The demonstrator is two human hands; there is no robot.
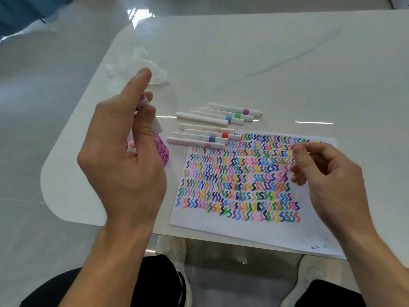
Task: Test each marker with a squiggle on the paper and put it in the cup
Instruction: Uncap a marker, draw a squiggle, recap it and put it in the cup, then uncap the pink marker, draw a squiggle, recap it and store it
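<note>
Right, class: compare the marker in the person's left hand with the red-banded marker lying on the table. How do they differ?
The marker in the left hand is a held marker, tilted steeply above the pink cup; the red-banded marker lies flat on the table among others. The held marker has a pink band and is partly hidden by the fingers; the red-banded marker shows fully. Both have white barrels.

Paper (pixel 254 231): white, covered in rows of squiggles in blue, green, pink, red, orange, yellow and purple. Markers (pixel 212 127) on the white, grey-veined table (pixel 287 52): white barrels with single colour bands, namely purple, green, blue, peach, red, blue-violet and pink. Cup (pixel 162 151): pink-magenta with a pale lacy pattern; crumpled tissue (pixel 155 74) white.
</note>
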